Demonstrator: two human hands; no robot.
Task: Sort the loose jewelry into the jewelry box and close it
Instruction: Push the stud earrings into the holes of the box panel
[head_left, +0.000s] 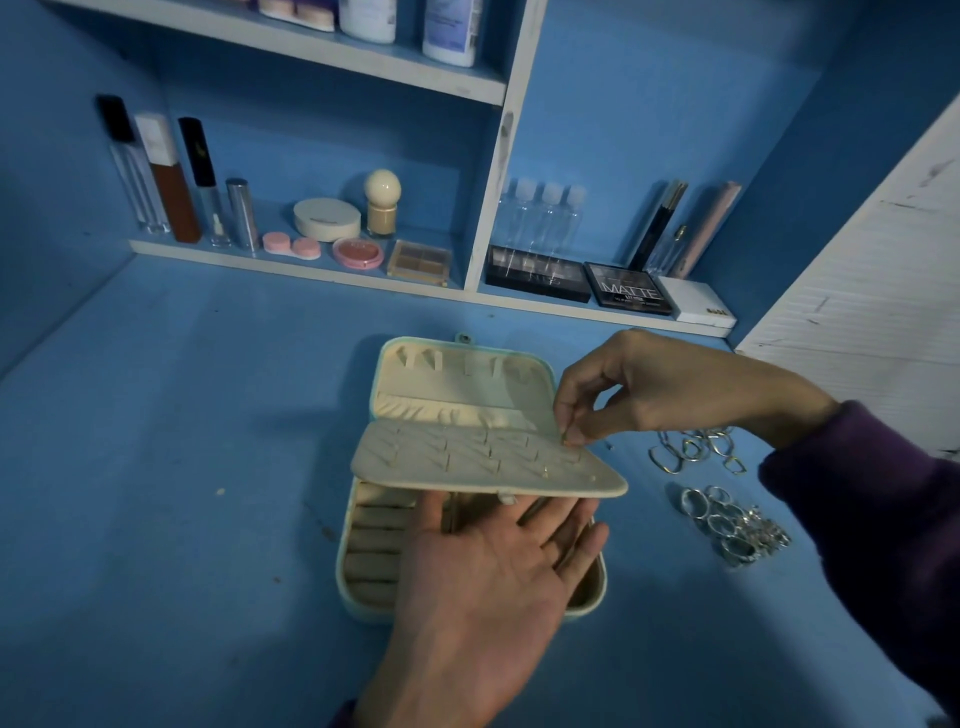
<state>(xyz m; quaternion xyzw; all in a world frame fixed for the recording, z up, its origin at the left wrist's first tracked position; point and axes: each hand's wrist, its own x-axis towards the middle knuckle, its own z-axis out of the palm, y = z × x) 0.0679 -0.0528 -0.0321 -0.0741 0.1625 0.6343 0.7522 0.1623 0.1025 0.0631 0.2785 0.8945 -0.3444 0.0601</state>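
Open on the blue surface (182, 467): a cream, fabric-lined rectangular jewelry box (358, 571), with the lid (457, 384) leaning back toward the shelf. Hinged cream earring panel (467, 462) raised roughly level above the lower tray and dotted with small pins. Beneath it, palm up, the left hand (488, 587), fingers straight and close together, tips hidden under the panel's near edge; grip wide, holding nothing. At the panel's far right corner, the right hand (649, 395), thumb and forefinger in a narrow grip on a tiny stud (568, 440), too small to make out further, right at the panel. Right of the box and apart from it, loose on the surface: a cluster of silver hoop pieces (696, 449) and, nearer, a heap of silver rings (737, 525). Behind, on a white shelf (291, 267): tall cosmetic tubes (156, 176), round compacts (326, 218) and eyeshadow palettes (628, 288).
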